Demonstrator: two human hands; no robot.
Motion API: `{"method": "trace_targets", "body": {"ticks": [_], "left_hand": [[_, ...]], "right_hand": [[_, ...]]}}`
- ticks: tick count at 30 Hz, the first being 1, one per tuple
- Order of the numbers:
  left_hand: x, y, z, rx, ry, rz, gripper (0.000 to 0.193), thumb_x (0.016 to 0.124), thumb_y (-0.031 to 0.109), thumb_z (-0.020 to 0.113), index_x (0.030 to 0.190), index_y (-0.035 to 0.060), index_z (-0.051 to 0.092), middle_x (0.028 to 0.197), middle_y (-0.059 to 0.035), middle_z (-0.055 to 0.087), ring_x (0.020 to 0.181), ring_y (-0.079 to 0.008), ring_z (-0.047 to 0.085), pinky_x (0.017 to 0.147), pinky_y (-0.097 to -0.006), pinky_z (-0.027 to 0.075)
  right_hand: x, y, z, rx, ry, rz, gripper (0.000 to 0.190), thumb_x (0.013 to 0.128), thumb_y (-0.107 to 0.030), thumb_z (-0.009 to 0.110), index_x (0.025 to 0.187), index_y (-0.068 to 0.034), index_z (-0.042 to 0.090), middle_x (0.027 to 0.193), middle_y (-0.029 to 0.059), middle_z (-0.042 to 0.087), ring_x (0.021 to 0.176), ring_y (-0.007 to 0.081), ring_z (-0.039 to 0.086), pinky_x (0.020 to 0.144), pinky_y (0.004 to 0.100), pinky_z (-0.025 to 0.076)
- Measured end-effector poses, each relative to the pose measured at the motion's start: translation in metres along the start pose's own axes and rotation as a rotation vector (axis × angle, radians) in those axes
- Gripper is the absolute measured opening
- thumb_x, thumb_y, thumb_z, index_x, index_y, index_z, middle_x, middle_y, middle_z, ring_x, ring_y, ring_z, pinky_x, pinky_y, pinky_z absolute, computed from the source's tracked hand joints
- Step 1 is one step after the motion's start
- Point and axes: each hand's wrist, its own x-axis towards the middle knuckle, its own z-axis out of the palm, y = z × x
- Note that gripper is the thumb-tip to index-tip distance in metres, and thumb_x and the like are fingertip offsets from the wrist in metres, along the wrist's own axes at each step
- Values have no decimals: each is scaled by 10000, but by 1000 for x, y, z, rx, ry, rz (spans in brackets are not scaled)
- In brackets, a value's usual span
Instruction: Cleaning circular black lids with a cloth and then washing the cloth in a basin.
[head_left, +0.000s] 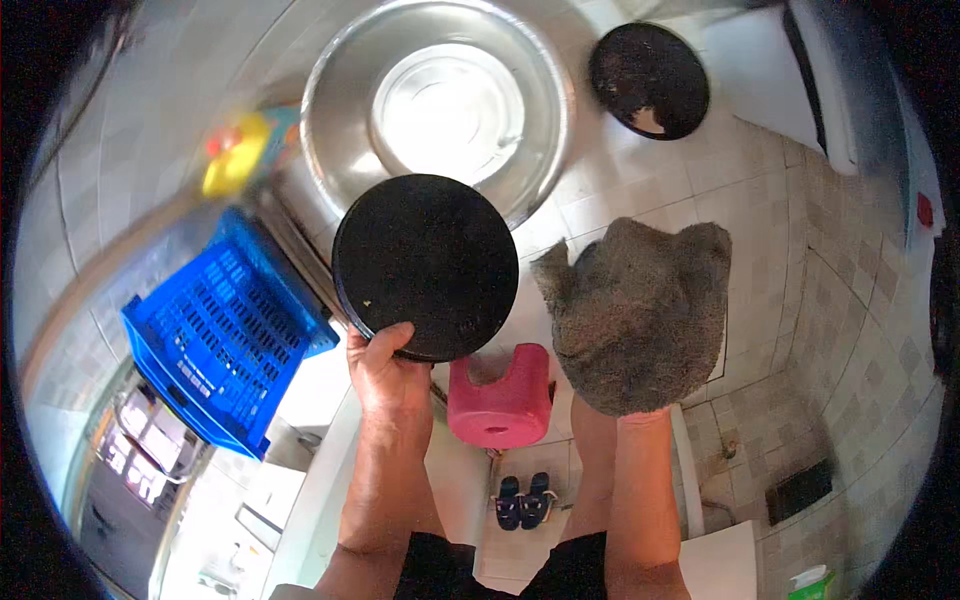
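My left hand (390, 373) grips the lower edge of a round black disc (427, 262), its thumb on the upper face. The disc overlaps the near rim of a wide, shiny metal basin (330, 90). A brown-grey terry cloth (645, 322) covers my right hand, of which only the wrist shows, so its fingers are hidden. A gap lies between cloth and disc. Another round black disc (649, 75), with a pale patch at its lower edge, lies to the right of the basin.
A blue perforated plastic crate (225, 330) stands at the left. Below the disc is a pink plastic stool (499, 409). Dark slippers (521, 501) lie on the tiled floor further down. A blurred yellow and red object (236, 157) is at the upper left; a dark rectangle (799, 491) is at the lower right.
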Motion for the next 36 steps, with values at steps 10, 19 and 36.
{"method": "trace_targets", "body": {"ticks": [10, 19, 36], "left_hand": [[45, -19, -117, -63, -44, -157, 450, 664, -156, 560, 1068, 30, 627, 1004, -87, 686, 883, -221, 664, 834, -339, 530], [46, -11, -120, 96, -268, -133, 328, 722, -112, 640, 980, 48, 517, 899, -9, 606, 818, -90, 569, 777, -261, 486], [52, -1, -136, 293, -619, -190, 392, 741, -87, 664, 1105, -4, 546, 981, -34, 631, 912, -142, 598, 801, -294, 481]], "right_hand": [[-34, 76, 46, -476, 48, 96, 555, 961, -378, 484, 1423, -83, 393, 1454, 99, 413, 1332, 245, 408, 1133, 389, 277], [-41, 169, 118, -873, 38, 40, 534, 959, -359, 486, 1415, -93, 409, 1461, 80, 409, 1341, 223, 400, 1140, 371, 250], [49, 205, 116, -1838, -1080, -1073, 132, 728, -152, 702, 748, -55, 616, 903, 99, 660, 913, 333, 613, 855, 481, 418]]}}
